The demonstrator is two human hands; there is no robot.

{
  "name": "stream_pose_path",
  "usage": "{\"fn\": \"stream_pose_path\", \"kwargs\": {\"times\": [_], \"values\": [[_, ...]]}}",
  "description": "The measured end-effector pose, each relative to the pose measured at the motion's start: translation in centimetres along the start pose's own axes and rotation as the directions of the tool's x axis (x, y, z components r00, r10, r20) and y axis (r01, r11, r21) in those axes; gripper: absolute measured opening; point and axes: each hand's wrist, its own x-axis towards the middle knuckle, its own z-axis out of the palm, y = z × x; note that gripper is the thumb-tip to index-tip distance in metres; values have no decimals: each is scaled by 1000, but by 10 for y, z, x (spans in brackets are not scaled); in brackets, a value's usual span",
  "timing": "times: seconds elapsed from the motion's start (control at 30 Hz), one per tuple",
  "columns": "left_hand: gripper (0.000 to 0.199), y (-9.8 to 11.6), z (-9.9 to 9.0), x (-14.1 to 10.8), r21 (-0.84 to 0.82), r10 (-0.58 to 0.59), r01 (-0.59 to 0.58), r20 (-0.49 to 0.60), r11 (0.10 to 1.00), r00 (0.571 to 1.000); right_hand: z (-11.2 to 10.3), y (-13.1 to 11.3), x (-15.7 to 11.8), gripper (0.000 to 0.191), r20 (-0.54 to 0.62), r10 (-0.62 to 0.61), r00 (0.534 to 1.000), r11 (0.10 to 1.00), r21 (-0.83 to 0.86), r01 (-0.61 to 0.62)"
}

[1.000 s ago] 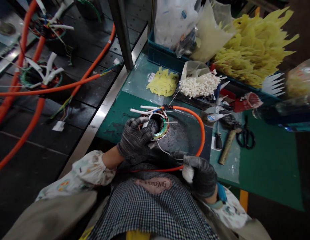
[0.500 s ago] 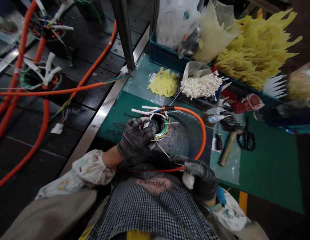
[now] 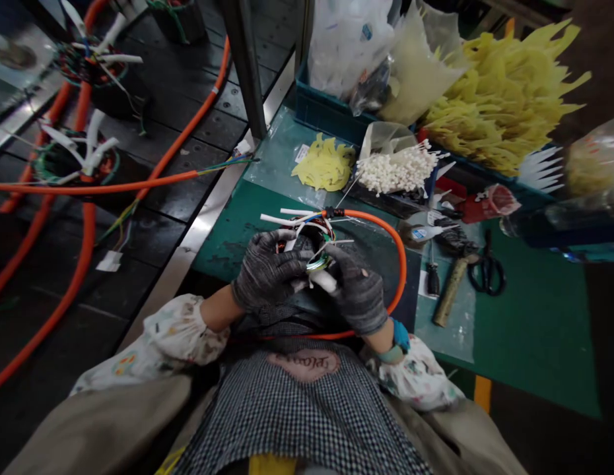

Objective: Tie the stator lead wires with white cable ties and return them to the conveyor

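Note:
A round wound coil (image 3: 317, 265) with white sleeves and thin wires lies at the front of the green work surface. My left hand (image 3: 270, 270), in a grey glove, grips its left rim, with the fingers curled. Gloved too, my right hand (image 3: 357, 290) is closed at the coil's right side, its fingers pinching a thin white cord (image 3: 341, 242). Something white (image 3: 323, 281) shows beneath those fingers. From the top of the coil an orange cable (image 3: 402, 254) arcs round to the right, passing behind my right wrist toward my lap.
Behind the coil lie yellow strips (image 3: 324, 163) and white-tipped sticks (image 3: 397, 168). To the right are a screwdriver (image 3: 432, 280), a hammer (image 3: 450, 297) and black scissors (image 3: 487, 272). More coils (image 3: 84, 158) with orange cables stand at the left, past a metal post (image 3: 246, 72).
My right hand has moved up and left from the cable near my lap to the coil, bringing the thin cord up with it. The left hand has stayed at the coil's left rim.

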Motion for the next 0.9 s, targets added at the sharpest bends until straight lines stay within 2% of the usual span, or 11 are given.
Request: {"fn": "stream_pose_path", "kwargs": {"times": [0.07, 0.1, 0.17, 0.23, 0.3, 0.4, 0.5, 0.63, 0.77, 0.83, 0.9], "values": [[18, -3, 1, -3, 18, -22, 22, 36, 1000, 999, 6, 0, 14, 32, 39, 1, 999, 999, -33, 0], [17, -4, 2, -3, 17, -30, 29, 41, 999, 999, 8, 1, 20, 28, 58, 0, 998, 1000, 6, -1], [18, -4, 2, -3, -5, -21, 21, 25, 1000, 999, 7, 1, 33, 27, 106, 57, 993, 978, 194, -76], [18, -3, 2, -1, -13, -3, 3, 1, 1000, 1000, 1, 4, 41, 32, 173, 112, 978, 897, 407, -175], [18, -2, 3, 0, 2, 5, -5, -8, 1000, 1000, -7, 7, 46, 33, 247, 98, 964, 812, 540, -221], [19, -3, 4, -1, -12, 21, -22, -33, 1000, 999, -14, 11, 45, 22, 295, 52, 954, 776, 589, -224], [19, -4, 5, -4, -16, 16, -16, -16, 1000, 1000, -11, 14, 41, 13, 259, 87, 962, 769, 596, -230], [16, -5, 4, -5, -12, -8, 9, 45, 1000, 999, -3, 16, 37, 11, 225, 107, 968, 774, 593, -223], [19, -5, 3, -4, -21, -1, 1, 13, 1000, 1000, -2, 19, 33, 12, 179, 12, 984, 819, 562, -112], [21, -5, 3, -3, -12, 3, -3, 2, 1000, 1000, -2, 21, 30, 15, 101, -151, 983, 831, 552, 71], [23, -5, 4, -3, 0, -13, 13, 38, 1000, 999, -3, 21, 26, 15, 39, -312, 949, 813, 528, 245]]}}
